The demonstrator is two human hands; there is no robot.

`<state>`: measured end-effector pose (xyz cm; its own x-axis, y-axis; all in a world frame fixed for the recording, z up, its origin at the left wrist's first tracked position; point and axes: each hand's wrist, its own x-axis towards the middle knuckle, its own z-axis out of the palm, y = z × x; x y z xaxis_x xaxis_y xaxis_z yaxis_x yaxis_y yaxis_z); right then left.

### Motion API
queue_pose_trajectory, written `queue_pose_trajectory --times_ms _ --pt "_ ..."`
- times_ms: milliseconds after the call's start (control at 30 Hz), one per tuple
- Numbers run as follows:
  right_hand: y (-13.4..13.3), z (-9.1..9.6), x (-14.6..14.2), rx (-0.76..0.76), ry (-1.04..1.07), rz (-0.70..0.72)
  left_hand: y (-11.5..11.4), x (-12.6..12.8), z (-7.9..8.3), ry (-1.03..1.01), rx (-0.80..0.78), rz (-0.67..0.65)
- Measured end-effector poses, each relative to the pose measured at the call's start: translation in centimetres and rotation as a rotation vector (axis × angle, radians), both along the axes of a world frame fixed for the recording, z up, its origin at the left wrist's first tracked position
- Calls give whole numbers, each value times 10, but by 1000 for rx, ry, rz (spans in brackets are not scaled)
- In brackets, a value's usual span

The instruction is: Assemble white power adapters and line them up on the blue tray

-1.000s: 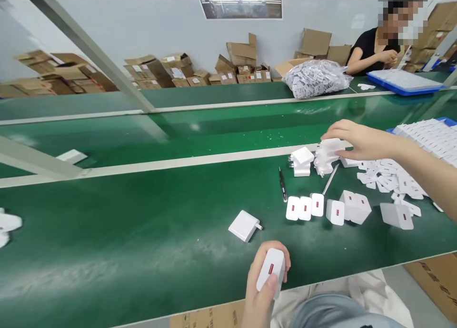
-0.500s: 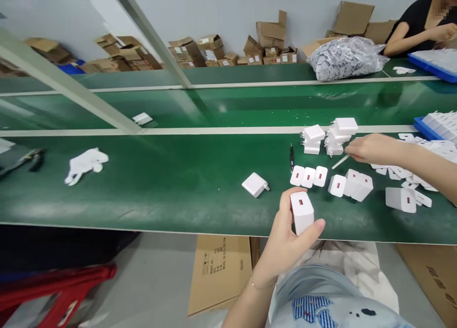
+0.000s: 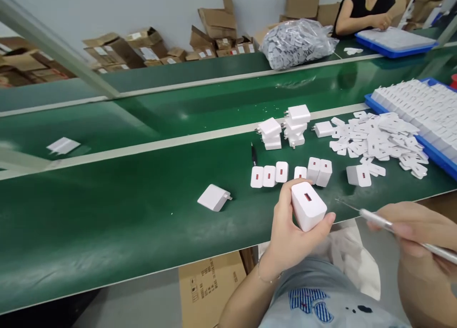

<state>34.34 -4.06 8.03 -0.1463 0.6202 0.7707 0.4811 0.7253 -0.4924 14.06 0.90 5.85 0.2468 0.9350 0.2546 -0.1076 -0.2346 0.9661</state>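
Note:
In my left hand (image 3: 289,240) is a white USB wall charger (image 3: 307,213), gripped between thumb and fingers with its red-lined port turned up. My right hand (image 3: 419,242) pinches a silver pen-like tool (image 3: 378,220) whose thin needle tip points left toward the charger, apart from it. Just beyond my left hand, white USB face plates (image 3: 269,176) stand in a row beside several upright chargers (image 3: 324,173). One charger (image 3: 214,197) lies on its side to the left, its prongs pointing right.
Stacked chargers (image 3: 296,125) and a black pen-like tool (image 3: 253,154) are farther back on the green bench (image 3: 124,213). At right are a heap of white plates (image 3: 378,137) and a blue tray (image 3: 432,149) of chargers. A person (image 3: 360,14) sits across, near a plastic bag (image 3: 298,42).
My right hand has come from beside the stacked chargers toward me, bringing the silver tool near the held charger. The view has turned to the right.

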Motion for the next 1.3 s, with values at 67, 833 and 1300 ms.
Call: queue_pose_trajectory --times_ms 67,833,1300 --pt "-3 2 -8 18 -17 90 0 2 0 21 -5 -2" --pt "0 22 -25 -232 -6 73 4 -7 3 76 -47 46" --pt "4 39 -8 -254 -315 158 3 -21 3 415 30 114"
